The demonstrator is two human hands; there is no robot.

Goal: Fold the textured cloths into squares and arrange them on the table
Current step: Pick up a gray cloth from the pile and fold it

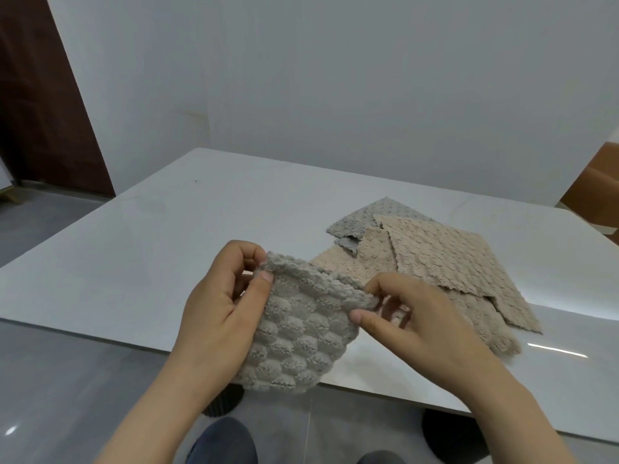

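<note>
1. Head view: the left hand (217, 306) and right hand (412, 316) each pinch 1 top corner of the grey cloth (301, 333), thumb against curled fingers. It hangs, seemingly doubled, above the near edge of the table (167, 229).
2. The pinched edge runs left to right between the hands. The unfolded pile (435, 259) lies beyond, nearer the right hand.

Single head-worn wide-angle view, looking forward and down: left hand (217, 316) and right hand (415, 326) with the grey cloth (301, 339) close under the lens, white table (150, 246) beyond, wall (301, 78) far back.
</note>
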